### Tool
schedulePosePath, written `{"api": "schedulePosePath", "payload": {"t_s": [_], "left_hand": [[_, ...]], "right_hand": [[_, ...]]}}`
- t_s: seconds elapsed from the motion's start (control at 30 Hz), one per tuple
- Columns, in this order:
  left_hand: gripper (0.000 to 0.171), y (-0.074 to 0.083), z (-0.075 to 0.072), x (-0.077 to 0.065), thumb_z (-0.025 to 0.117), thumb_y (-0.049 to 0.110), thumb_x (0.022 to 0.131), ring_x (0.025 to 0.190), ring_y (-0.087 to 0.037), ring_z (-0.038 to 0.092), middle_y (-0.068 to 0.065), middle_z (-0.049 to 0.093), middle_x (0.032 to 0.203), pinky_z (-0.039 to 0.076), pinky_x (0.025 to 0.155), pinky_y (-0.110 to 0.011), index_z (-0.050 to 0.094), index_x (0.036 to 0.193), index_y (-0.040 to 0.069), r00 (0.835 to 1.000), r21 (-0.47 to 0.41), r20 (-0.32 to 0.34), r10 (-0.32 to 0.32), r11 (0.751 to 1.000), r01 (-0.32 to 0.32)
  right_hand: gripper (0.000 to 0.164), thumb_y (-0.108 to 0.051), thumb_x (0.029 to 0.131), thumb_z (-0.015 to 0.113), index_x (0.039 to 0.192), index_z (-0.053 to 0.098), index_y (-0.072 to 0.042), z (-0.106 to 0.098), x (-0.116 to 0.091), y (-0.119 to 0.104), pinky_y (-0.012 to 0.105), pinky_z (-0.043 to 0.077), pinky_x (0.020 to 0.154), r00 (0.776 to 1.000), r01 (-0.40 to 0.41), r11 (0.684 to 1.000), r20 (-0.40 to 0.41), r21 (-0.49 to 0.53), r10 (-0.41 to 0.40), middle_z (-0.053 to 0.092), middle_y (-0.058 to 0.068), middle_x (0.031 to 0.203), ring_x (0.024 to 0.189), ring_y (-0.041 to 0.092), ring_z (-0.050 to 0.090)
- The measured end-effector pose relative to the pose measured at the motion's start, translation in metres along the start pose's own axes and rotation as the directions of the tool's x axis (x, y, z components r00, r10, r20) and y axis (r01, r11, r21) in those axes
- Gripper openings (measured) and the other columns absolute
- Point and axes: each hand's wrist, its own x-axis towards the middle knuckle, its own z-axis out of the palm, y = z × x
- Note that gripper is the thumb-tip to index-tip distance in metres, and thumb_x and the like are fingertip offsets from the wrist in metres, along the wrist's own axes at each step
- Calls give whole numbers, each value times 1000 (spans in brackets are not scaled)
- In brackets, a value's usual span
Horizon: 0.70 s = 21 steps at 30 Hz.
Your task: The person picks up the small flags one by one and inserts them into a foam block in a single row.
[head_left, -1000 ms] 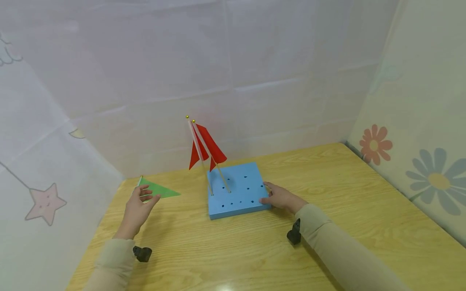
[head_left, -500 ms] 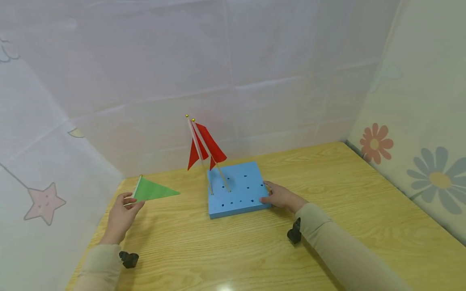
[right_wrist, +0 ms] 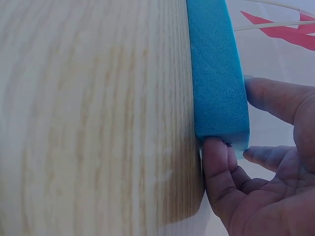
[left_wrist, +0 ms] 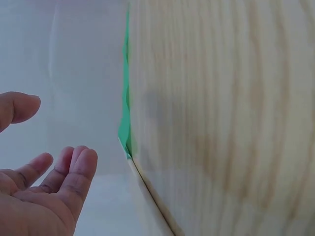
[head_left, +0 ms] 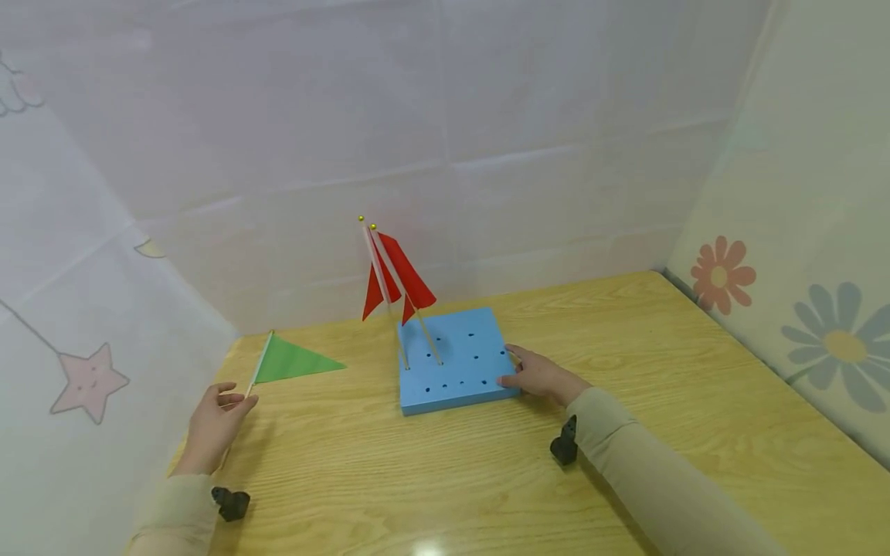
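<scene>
A green pennant flag (head_left: 293,361) lies on the table at the left, its thin stick running toward the near edge. Over that stick hovers my left hand (head_left: 211,426); in the left wrist view its thumb and fingers (left_wrist: 81,172) are apart, with the stick (left_wrist: 152,196) outside them. My right hand (head_left: 544,377) holds the near right corner of a blue foam block (head_left: 455,347), thumb on top and fingers against the side, as the right wrist view shows. Two red flags (head_left: 410,278) on sticks stand tilted left in holes of the block.
The wooden table (head_left: 389,479) carries the block and the green flag. Pale sheets (head_left: 528,216) with printed shapes rise behind and at both sides. Several small holes dot the top of the block.
My left hand has moved left and toward me, from over the green flag's cloth to its stick. The right hand, block and flags have stayed put.
</scene>
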Motion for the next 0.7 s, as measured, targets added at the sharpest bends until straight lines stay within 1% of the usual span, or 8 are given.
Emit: {"api": "schedulePosePath", "payload": {"t_s": [0.07, 0.2, 0.3, 0.37, 0.43, 0.57, 0.63, 0.7], "left_hand": [[73, -4, -1, -1, 55, 35, 107, 122, -45, 53, -34, 47, 139, 50, 89, -40, 24, 154, -13, 1000, 8, -9, -14, 1000, 14], [70, -9, -4, -1, 54, 31, 107, 121, -45, 52, -35, 48, 136, 48, 93, -46, 26, 152, -14, 1000, 3, -18, -25, 1000, 26], [68, -12, -5, 1, 54, 30, 107, 119, -45, 53, -36, 48, 136, 50, 87, -40, 27, 151, -15, 999, 0, -20, -44, 999, 44], [69, -15, -6, 2, 54, 31, 107, 117, -44, 54, -36, 49, 135, 50, 80, -33, 29, 151, -15, 997, -7, -23, -68, 998, 68], [70, -18, -8, 4, 54, 32, 107, 117, -45, 54, -37, 46, 137, 50, 76, -29, 28, 151, -15, 996, -19, -5, -89, 996, 89], [73, -25, -10, 5, 52, 34, 107, 121, -48, 52, -39, 39, 142, 51, 76, -26, 23, 152, -16, 993, -68, 30, -116, 991, 118], [73, -29, -12, 6, 51, 33, 108, 119, -45, 54, -39, 37, 143, 51, 75, -24, 21, 153, -16, 991, -95, 42, -126, 987, 129], [72, -32, -12, 6, 51, 32, 107, 110, -37, 59, -38, 37, 143, 51, 73, -22, 21, 152, -17, 990, -114, 40, -139, 983, 143]], "right_hand": [[83, -22, 100, 70, 162, 21, 3, 0, 0, 1, 56, 46, 101, 1000, 3, 1000, -1, -3, -3, 45, 36, 145, 133, 47, 47], [84, -22, 100, 71, 162, 21, 3, 0, -1, 2, 51, 47, 95, 1000, 6, 1000, 0, 8, -6, 47, 35, 142, 121, 40, 55], [84, -22, 100, 71, 162, 21, 3, -1, 0, 2, 50, 47, 93, 1000, 7, 1000, 2, 12, -7, 48, 34, 140, 116, 38, 56], [83, -22, 100, 71, 162, 21, 3, -1, 0, 2, 50, 47, 94, 1000, 9, 1000, 3, 6, -9, 48, 33, 139, 120, 39, 54], [83, -21, 100, 70, 162, 21, 3, -1, 0, 2, 50, 47, 95, 1000, 7, 1000, 5, 7, -7, 48, 34, 140, 124, 41, 52], [83, -21, 100, 70, 162, 21, 2, -1, 0, 3, 49, 48, 95, 1000, 1, 1000, 6, 12, -2, 47, 34, 142, 129, 43, 50], [83, -21, 100, 70, 162, 21, 2, -1, 1, 2, 48, 48, 94, 1000, -2, 1000, 5, 12, 2, 48, 33, 140, 125, 42, 51], [83, -21, 100, 70, 162, 22, 2, 0, 1, 2, 48, 47, 95, 1000, -7, 1000, 2, 8, 7, 50, 31, 138, 122, 39, 51]]}}
